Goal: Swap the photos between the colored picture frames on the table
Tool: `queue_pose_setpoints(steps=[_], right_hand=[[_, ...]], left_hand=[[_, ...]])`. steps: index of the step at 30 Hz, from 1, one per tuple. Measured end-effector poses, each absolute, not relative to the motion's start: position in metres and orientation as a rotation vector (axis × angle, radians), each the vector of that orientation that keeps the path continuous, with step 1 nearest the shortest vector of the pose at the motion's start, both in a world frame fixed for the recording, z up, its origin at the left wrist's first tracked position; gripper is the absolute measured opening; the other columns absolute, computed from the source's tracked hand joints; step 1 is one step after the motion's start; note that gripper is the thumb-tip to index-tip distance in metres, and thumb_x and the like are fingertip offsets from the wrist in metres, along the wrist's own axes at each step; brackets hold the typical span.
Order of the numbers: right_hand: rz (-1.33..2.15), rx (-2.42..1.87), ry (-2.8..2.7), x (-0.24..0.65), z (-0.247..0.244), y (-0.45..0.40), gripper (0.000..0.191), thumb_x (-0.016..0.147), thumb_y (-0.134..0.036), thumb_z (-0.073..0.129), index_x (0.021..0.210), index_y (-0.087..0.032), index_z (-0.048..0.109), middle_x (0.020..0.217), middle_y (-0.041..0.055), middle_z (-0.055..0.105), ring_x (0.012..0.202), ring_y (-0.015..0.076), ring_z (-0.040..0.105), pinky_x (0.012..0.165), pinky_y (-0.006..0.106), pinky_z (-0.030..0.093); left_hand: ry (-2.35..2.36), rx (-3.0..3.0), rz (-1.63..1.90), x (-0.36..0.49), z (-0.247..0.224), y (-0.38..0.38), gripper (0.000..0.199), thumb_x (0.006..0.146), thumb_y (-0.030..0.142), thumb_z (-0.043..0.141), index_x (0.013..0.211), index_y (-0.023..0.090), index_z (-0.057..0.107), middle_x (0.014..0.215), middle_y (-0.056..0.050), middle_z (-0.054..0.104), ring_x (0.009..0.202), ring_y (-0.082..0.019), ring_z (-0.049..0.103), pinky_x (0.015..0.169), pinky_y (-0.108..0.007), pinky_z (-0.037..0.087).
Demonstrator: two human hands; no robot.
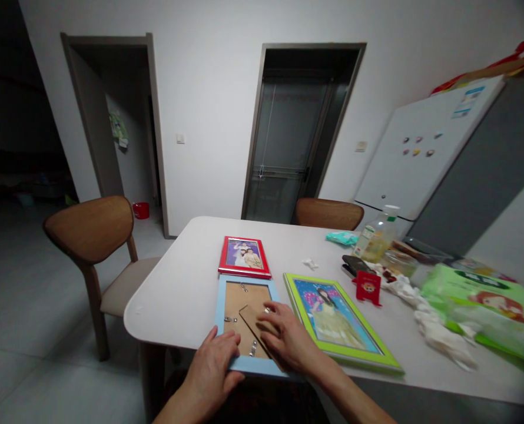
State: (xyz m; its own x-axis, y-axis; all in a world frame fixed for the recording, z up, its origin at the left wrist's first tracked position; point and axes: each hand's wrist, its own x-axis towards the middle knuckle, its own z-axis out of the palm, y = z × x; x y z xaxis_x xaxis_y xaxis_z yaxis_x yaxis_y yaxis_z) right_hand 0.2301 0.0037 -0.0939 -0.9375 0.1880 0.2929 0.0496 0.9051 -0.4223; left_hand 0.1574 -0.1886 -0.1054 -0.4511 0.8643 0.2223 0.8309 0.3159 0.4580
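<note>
Wooden chair [89, 232], one, brown back and pale seat, at the left end of the table. Red bucket [141, 210], one, on the floor by the doorway. Table [173, 288], one, pale top, rounded corners. Left hand [213, 362]: at the near left corner of the blue frame, fingers over the rim, thumb at the near edge; grip closed on that corner. Blue frame [222, 306], one, lying back side up at the near edge of the table, brown backing board [244, 297] showing, metal clips around it; a thin dark slanting line crosses the board. Red frame [267, 262], one, face up, picture of people in it, directly beyond the blue frame. Right hand [286, 335]: over the right side of the backing board, fingers bent; whether the grip is open or closed on anything cannot be told. Green frame [372, 330], one, face up, picture of a figure in a pale dress, right of the blue frame. White scrap [309, 264], beyond the green frame. Second chair [330, 214], at the far side. Teal packet [341, 238], one. Dark flat item [355, 266], beside a red stand [368, 287]. Clear bottle [379, 234], upright, white cap. Crumpled tissues [443, 335]. Green package [487, 300], one, at the right.
</note>
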Motion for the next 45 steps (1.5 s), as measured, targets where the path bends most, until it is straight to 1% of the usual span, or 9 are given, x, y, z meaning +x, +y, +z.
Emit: queue_pose_setpoints(steps=[4, 9, 17, 22, 29, 32, 35, 39, 45], right_hand=[[0.758, 0.157, -2.83, 0.231, -0.092, -0.012, 0.013, 0.07, -0.025, 0.055, 0.077, -0.025, 0.065, 0.101, 0.0041, 0.052, 0.095, 0.0168, 0.045, 0.085, 0.03, 0.033], [0.757, 0.118, -2.772, 0.224, -0.097, -0.016, 0.008, 0.068, -0.023, 0.057, 0.068, -0.022, 0.065, 0.096, 0.003, 0.054, 0.092, 0.0168, 0.046, 0.082, 0.031, 0.033], [0.686, -0.071, -2.748, 0.197, -0.097, -0.025, 0.018, 0.072, -0.027, 0.051, 0.083, -0.023, 0.064, 0.092, 0.0034, 0.057, 0.089, 0.0166, 0.047, 0.08, 0.029, 0.032], [0.52, -0.164, -2.81, 0.169, -0.096, -0.037, 0.018, 0.074, -0.03, 0.049, 0.08, -0.024, 0.066, 0.083, 0.0031, 0.058, 0.084, 0.0162, 0.048, 0.074, 0.026, 0.032], [0.436, -0.297, -2.773, 0.161, -0.103, -0.037, 0.017, 0.074, -0.028, 0.049, 0.078, -0.019, 0.063, 0.082, 0.0051, 0.058, 0.082, 0.0165, 0.049, 0.072, 0.025, 0.033], [0.448, -0.313, -2.76, 0.157, -0.103, -0.026, 0.023, 0.078, -0.029, 0.043, 0.087, -0.019, 0.062, 0.086, 0.0055, 0.058, 0.084, 0.0157, 0.049, 0.075, 0.025, 0.033], [0.36, -0.507, -2.74, 0.15, -0.104, -0.011, 0.028, 0.08, -0.027, 0.039, 0.097, -0.016, 0.058, 0.091, 0.0086, 0.056, 0.087, 0.0171, 0.048, 0.076, 0.026, 0.033], [0.33, -0.628, -2.753, 0.138, -0.107, 0.003, 0.029, 0.08, -0.028, 0.038, 0.092, -0.015, 0.061, 0.092, 0.0116, 0.056, 0.087, 0.0201, 0.048, 0.072, 0.028, 0.034], [0.353, -0.612, -2.758, 0.135, -0.105, 0.001, 0.029, 0.078, -0.028, 0.039, 0.091, -0.015, 0.062, 0.09, 0.0104, 0.058, 0.083, 0.0183, 0.05, 0.071, 0.027, 0.034]], left_hand=[[2.511, 1.58, 0.844, 0.158, -0.105, -0.187, 0.04, 0.061, 0.011, 0.06, 0.099, 0.015, 0.052, 0.11, -0.01, 0.057, 0.107, -0.021, 0.048, 0.099, -0.047, 0.024], [2.508, 1.585, 0.851, 0.158, -0.104, -0.186, 0.039, 0.061, 0.011, 0.059, 0.099, 0.016, 0.053, 0.108, -0.01, 0.058, 0.105, -0.022, 0.049, 0.098, -0.048, 0.025], [2.507, 1.624, 0.836, 0.156, -0.108, -0.185, 0.046, 0.061, 0.01, 0.057, 0.105, 0.015, 0.049, 0.112, -0.01, 0.056, 0.107, -0.021, 0.047, 0.098, -0.048, 0.025], [2.524, 1.613, 0.834, 0.158, -0.107, -0.185, 0.042, 0.061, 0.01, 0.056, 0.101, 0.017, 0.051, 0.11, -0.009, 0.057, 0.107, -0.022, 0.048, 0.098, -0.05, 0.025], [2.489, 1.573, 0.878, 0.16, -0.103, -0.186, 0.033, 0.059, 0.009, 0.058, 0.091, 0.016, 0.054, 0.112, -0.01, 0.056, 0.108, -0.023, 0.047, 0.099, -0.049, 0.023], [2.478, 1.567, 0.895, 0.161, -0.104, -0.187, 0.034, 0.059, 0.008, 0.059, 0.091, 0.017, 0.055, 0.111, -0.009, 0.056, 0.107, -0.023, 0.047, 0.099, -0.049, 0.024], [2.475, 1.564, 0.877, 0.16, -0.105, -0.187, 0.038, 0.059, 0.008, 0.06, 0.095, 0.017, 0.053, 0.111, -0.01, 0.057, 0.108, -0.022, 0.047, 0.099, -0.049, 0.023], [2.473, 1.554, 0.852, 0.158, -0.105, -0.186, 0.04, 0.06, 0.008, 0.06, 0.098, 0.016, 0.052, 0.111, -0.011, 0.056, 0.109, -0.022, 0.046, 0.099, -0.05, 0.023], [2.463, 1.579, 0.87, 0.158, -0.104, -0.187, 0.037, 0.059, 0.007, 0.06, 0.094, 0.018, 0.053, 0.11, -0.01, 0.057, 0.108, -0.023, 0.047, 0.098, -0.051, 0.023]])
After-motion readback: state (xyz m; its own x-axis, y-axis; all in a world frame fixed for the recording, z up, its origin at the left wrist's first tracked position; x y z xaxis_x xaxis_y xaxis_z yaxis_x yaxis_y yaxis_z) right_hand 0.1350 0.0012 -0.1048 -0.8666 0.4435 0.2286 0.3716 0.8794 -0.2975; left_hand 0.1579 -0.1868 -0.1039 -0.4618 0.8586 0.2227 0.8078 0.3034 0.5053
